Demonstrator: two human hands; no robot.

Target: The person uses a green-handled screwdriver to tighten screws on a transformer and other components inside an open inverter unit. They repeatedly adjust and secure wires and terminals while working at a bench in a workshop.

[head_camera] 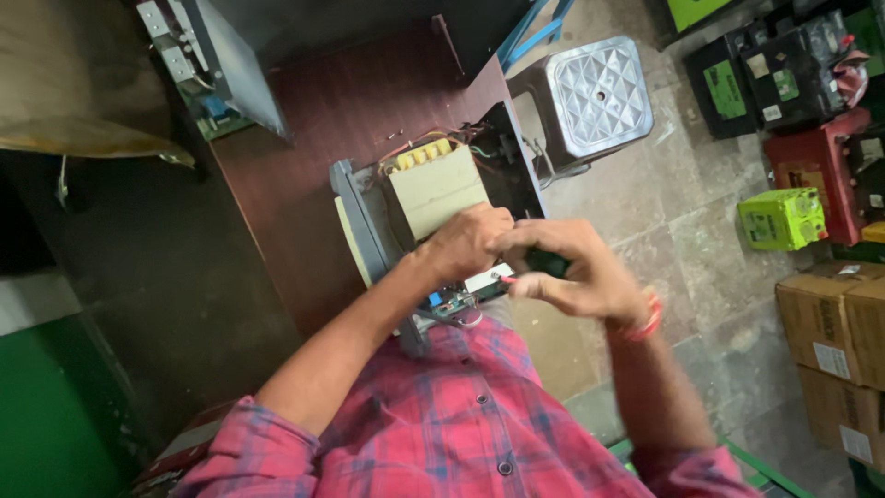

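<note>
An open electrical unit with a grey frame lies on a dark red-brown table. Inside it sits a beige transformer block with yellow terminals and wires, and a small circuit board at its near end. My left hand rests curled on the unit just in front of the transformer; what its fingers grip is hidden. Touching it from the right, my right hand is closed around a dark green tool handle. A small red tip shows where the two hands meet.
A grey plastic stool stands right of the table on the stone floor. Several batteries, black, red and bright green, and cardboard boxes line the right side. Another opened device lies at the table's far left.
</note>
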